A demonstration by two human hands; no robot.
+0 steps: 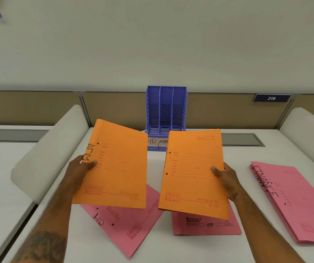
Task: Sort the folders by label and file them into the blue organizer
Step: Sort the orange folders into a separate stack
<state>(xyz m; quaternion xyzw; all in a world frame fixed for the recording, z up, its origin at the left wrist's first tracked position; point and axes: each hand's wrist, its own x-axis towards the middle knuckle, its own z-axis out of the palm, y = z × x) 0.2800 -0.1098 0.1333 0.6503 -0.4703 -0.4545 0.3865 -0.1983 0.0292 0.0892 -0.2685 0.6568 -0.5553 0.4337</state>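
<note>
My left hand (82, 168) grips an orange folder (118, 168) by its left edge, where handwriting starting "ADM" shows. In my right hand (226, 177) is a second orange folder (192, 175), held by its right edge; its label is hidden. Both are lifted above the white desk (171, 247). Behind them stands the blue organizer (165, 109) with three upright slots and a front strip reading "HR" and "ADM". A pink folder marked "HR" (125, 223) lies under the left orange one. Another pink folder (205, 224) lies under the right one. A stack of pink folders marked "FINANCE" (294, 202) lies at the right.
White curved dividers rise at the left (48, 158) and right (308, 122) of the desk. A tan partition with a "216" plate (271, 98) runs behind the organizer. A grey cable hatch (241, 139) is set into the desk at the back right.
</note>
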